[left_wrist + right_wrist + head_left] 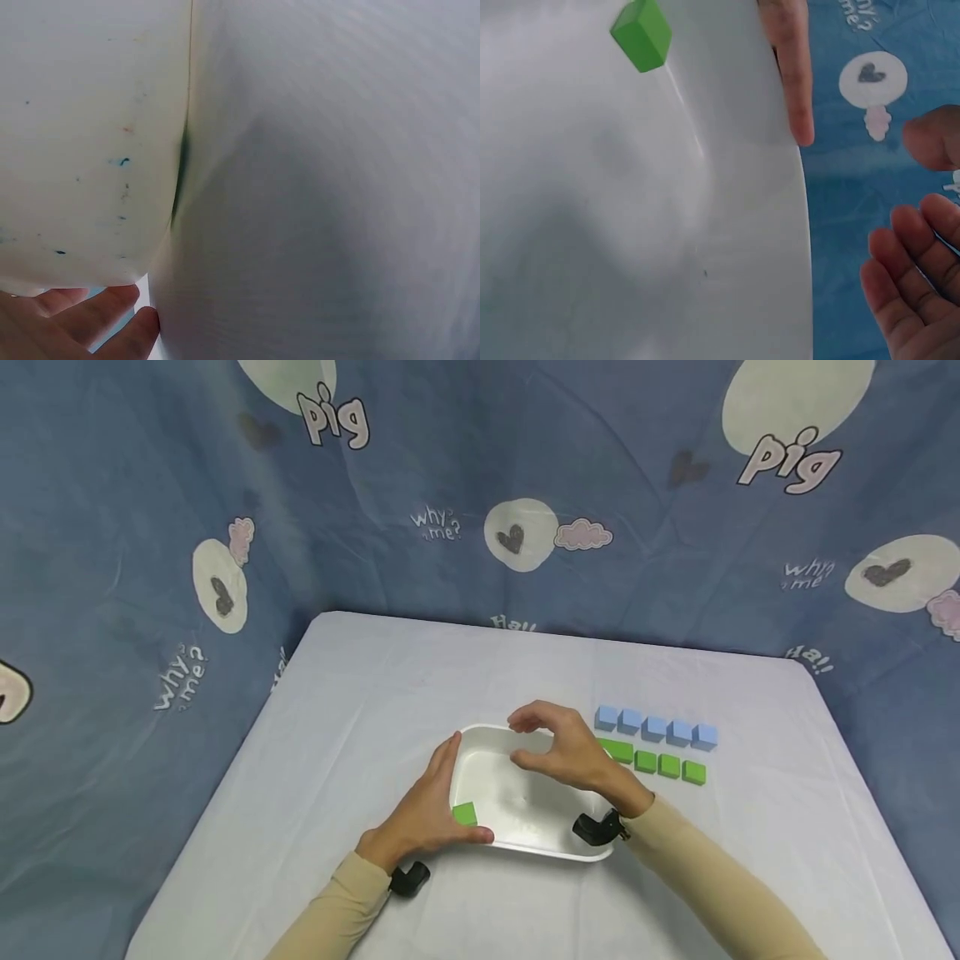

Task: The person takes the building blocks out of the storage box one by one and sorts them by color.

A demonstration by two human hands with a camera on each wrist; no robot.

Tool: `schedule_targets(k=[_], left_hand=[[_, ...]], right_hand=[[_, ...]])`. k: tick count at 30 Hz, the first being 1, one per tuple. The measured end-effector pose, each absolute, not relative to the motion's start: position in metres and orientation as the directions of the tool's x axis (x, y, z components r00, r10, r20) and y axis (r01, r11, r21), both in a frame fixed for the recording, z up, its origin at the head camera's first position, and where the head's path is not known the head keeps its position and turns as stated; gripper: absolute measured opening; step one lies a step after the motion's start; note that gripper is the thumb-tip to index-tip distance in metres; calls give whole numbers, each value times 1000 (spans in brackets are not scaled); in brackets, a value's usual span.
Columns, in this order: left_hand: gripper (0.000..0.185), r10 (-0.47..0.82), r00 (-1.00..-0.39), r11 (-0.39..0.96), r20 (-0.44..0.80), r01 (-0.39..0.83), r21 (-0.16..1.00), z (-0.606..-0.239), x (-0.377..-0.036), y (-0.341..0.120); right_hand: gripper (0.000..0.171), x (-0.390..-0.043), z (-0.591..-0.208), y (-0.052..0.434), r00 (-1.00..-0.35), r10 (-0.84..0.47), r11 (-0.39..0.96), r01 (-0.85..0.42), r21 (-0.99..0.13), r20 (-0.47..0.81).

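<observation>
A white tray [528,847] sits mid-table. My left hand [442,797] rests against its left wall, fingers straight along the rim and thumb on the near edge. One green cube [465,814] lies inside the tray by that hand, also seen in the right wrist view as a green cube [641,34]. My right hand [519,742] hovers over the tray's far side, thumb and fingers curved apart with nothing between them. The left wrist view shows the tray's outer wall [90,150] and my fingertips [105,315].
Right of the tray lie a row of several blue cubes [656,728] and, nearer, a row of green cubes [663,766]. A pale cloth covers the table [337,735]. Blue patterned fabric [450,485] hangs close behind and at the sides.
</observation>
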State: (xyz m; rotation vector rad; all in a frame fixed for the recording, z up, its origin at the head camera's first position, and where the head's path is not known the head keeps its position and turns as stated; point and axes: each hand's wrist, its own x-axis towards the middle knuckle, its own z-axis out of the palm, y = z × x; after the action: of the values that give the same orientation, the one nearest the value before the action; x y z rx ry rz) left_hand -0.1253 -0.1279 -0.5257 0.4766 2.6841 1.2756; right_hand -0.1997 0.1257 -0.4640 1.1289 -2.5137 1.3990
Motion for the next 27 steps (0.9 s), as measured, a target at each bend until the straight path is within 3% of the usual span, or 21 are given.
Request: schedule_targets(k=[15, 27], left_hand=[[146, 350, -936, 607, 29, 250, 754, -525, -124, -129], [145, 363, -931, 606, 34, 263, 750, -525, -123, -129]], right_hand=[[50, -199, -482, 95, -612, -762, 244, -572, -783, 209], [50, -194, -497, 71, -499, -861, 276, -619, -736, 98]])
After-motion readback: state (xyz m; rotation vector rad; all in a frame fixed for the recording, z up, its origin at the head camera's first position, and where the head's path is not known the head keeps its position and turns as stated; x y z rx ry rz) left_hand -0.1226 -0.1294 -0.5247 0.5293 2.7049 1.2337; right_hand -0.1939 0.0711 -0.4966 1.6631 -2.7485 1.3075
